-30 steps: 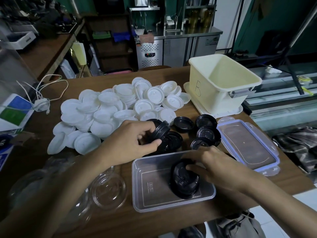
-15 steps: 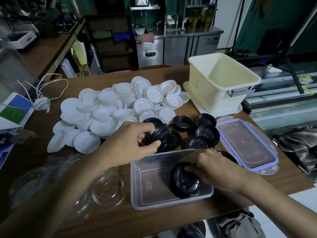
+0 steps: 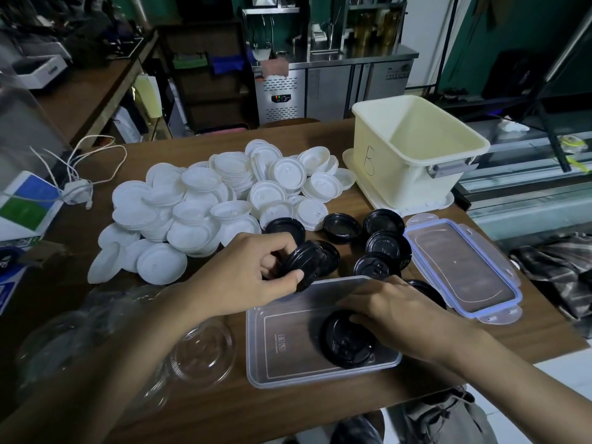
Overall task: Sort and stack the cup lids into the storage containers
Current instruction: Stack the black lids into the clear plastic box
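My left hand grips a small stack of black lids on edge, just above the far rim of the clear storage container. Inside that container lies a black lid stack, and the fingers of my right hand rest on its far side. Several loose black lids lie on the table behind the container. A large heap of white lids fills the table's left middle. Clear dome lids lie at the near left.
A cream tub marked B stands on its lid at the back right. The clear container's blue-rimmed lid lies to the right. A white cable and charger and a blue-green box sit at the left edge.
My right hand has kept pressing the black stack in the container, shifting slightly. My left hand has held its lids almost still, tilting them a little toward the container.
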